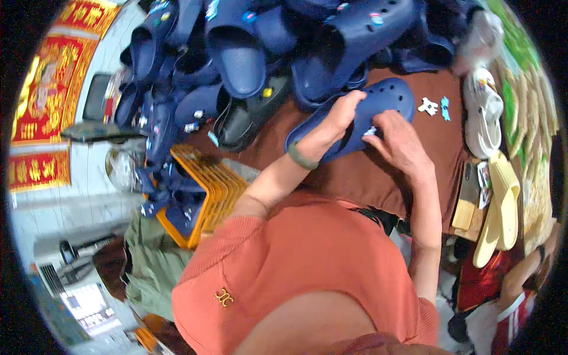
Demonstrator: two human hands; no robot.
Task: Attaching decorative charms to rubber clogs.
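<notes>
A navy blue clog with holes in its toe lies across the brown cloth in front of me. My left hand grips it by the middle, the fingers partly hidden by the shoe. Thumb and forefinger of my right hand pinch a small white and blue shoe charm against the clog's near side. To the right of the toe lie a white charm and a light blue charm, apart from each other.
Many navy clogs are heaped at the far side, with a black clog among them. An orange crate holding clogs stands at left. White clogs and yellow slippers are at right. Another person's arm shows at lower right.
</notes>
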